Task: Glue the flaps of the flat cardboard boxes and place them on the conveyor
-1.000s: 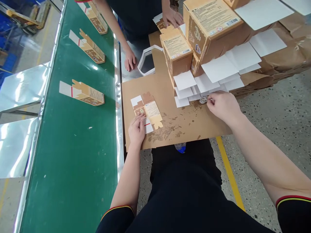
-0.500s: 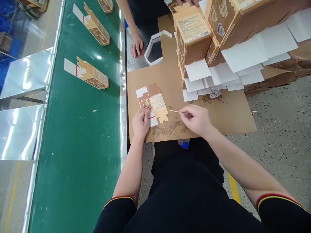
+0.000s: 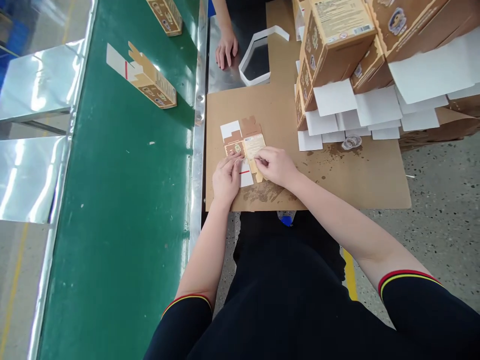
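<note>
Along the left, green belt (image 3: 123,225): wide and long, carrying cartons (image 3: 155,85) with their flaps raised, two of them visible from where I stand.

Brown cardboard sheet (image 3: 262,105): lying flat beside the belt, dark patches (image 3: 272,195) staining it near the front edge.

Stacked boxes (image 3: 339,55): piled toward the sheet's far right, white flaps (image 3: 335,97) jutting out from under them.

Flat carton (image 3: 254,144): unfolded on the sheet at the belt end, under both hands. Thin card, I'd say: very light, springy rather than floppy, with a smooth printed face apt to skid. The notched tabs look easiest to crease or tear, so I'd take it by a broad panel's edge or pin it with a flat palm.

Left hand (image 3: 227,176): palm down on the carton's left part, fingers together and loosely curved, pressing, not grasping.

Right hand (image 3: 275,164): at the cream panel, thumb and forefinger pinched together, probably on a slim stick; the fingers hide it, so I can't be sure.

Clear dish (image 3: 351,142): small and round, well right of the hands.
</note>
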Motion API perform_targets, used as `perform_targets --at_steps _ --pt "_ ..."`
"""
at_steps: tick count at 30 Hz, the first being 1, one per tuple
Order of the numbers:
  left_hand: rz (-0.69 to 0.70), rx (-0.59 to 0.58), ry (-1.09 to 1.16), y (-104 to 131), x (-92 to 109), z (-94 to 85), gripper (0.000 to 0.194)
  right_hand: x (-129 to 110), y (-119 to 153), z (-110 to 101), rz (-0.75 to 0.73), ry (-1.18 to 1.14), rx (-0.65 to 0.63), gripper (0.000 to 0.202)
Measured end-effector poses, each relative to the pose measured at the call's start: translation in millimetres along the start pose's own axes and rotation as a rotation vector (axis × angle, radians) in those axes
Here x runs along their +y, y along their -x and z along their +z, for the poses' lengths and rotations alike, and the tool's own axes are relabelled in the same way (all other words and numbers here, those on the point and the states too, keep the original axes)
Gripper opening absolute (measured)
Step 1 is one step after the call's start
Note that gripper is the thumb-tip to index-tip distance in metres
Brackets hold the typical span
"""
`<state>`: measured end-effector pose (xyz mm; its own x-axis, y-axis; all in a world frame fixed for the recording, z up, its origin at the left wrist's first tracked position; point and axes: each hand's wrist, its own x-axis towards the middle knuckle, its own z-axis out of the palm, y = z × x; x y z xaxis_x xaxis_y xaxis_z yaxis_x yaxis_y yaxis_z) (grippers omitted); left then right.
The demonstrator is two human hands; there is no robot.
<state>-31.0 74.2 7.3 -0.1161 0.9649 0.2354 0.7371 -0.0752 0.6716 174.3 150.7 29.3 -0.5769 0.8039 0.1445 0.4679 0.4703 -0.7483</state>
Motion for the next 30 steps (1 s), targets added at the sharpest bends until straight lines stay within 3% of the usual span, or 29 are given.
perform_targets --at_steps 9,19,23,30 --pt "0.002 -0.001 0.000 0.5 2.1 -1.3 0.044 6.4 0.6 4.6 -0.007 0.030 -0.096 0.031" --pt "-0.003 -0.025 -0.005 0.4 2.1 -4.3 0.043 13.5 6.3 10.1 -0.056 -0.020 -0.066 0.034" --pt "0.018 -0.037 -0.007 0.5 0.5 -6.4 0.041 13.1 13.7 9.0 -0.049 -0.068 0.008 0.030" --pt "0.108 -0.154 -0.033 1.9 -8.7 -17.6 0.040 14.3 54.3 -14.4 0.044 -0.102 0.281 0.021"
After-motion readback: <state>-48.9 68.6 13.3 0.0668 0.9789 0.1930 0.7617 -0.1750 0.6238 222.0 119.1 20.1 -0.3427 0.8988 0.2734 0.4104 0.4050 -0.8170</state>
